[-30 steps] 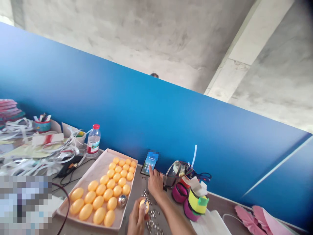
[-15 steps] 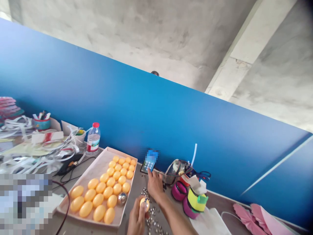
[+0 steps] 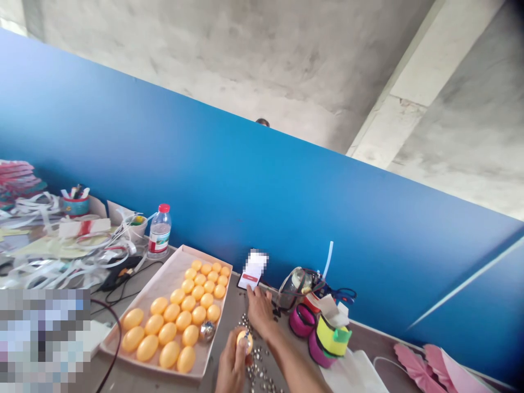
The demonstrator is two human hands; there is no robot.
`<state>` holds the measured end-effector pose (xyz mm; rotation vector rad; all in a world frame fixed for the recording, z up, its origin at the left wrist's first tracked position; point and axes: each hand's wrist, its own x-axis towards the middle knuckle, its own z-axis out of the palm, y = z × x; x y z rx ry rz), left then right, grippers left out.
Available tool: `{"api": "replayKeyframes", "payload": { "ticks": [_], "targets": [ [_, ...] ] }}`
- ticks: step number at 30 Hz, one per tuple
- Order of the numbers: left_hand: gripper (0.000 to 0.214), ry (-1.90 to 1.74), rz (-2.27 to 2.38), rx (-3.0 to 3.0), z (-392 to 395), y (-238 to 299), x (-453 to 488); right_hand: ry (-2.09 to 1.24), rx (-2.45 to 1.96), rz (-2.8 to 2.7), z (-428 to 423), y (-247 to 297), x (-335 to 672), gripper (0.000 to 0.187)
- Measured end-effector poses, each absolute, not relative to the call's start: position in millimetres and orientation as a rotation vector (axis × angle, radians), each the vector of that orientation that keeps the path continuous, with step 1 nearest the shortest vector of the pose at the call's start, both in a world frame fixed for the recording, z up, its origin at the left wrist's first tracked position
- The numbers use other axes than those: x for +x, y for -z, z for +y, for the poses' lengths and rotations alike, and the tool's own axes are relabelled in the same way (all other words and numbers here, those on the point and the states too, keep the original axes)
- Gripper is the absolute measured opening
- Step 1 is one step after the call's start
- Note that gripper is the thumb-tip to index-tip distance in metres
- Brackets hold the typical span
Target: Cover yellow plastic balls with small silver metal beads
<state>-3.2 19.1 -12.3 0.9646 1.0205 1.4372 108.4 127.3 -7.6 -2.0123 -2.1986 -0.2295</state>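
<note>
My left hand (image 3: 233, 357) is closed round an orange ball (image 3: 244, 340) that has a few small shiny stones on its surface. Just beyond it, my right hand (image 3: 261, 310) reaches out with its index finger at the lower edge of an upright phone (image 3: 250, 275), holding nothing. The phone's screen is mostly white with a red button. Loose silver stones (image 3: 258, 364) lie scattered on the table beside the left hand. In a shallow pale tray (image 3: 158, 273) to the left sit several plain orange balls (image 3: 167, 333) and one silver, stone-covered ball (image 3: 207, 331).
A red-capped bottle (image 3: 159, 232) stands behind the tray. White strips (image 3: 53, 270) and cables clutter the left. Magenta and yellow rolls (image 3: 332, 333), a glass jar (image 3: 295, 285) and pink fabric pieces (image 3: 434, 365) lie to the right. A blue partition (image 3: 229, 180) closes the back.
The phone's screen has gone from a blue page with icons to a white page with a red button. My right index finger has drawn slightly down the phone. The left hand keeps the ball.
</note>
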Motion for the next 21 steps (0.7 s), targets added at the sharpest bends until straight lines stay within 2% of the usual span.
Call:
{"api": "replayKeyframes", "payload": {
  "ticks": [13, 18, 21],
  "targets": [
    [0.05, -1.428, 1.025, 0.954, 20, 17, -2, 0.174, -1.928, -2.149, 123, -11, 93, 0.048],
    [0.048, -1.429, 1.031, 0.999, 19, 16, -4, 0.093, -1.969, -2.029, 90, -13, 105, 0.049],
    [0.047, -1.413, 1.018, 1.057, 20, 17, -8, 0.07, -1.846, -2.025, 54, -8, 119, 0.044]
  ]
}}
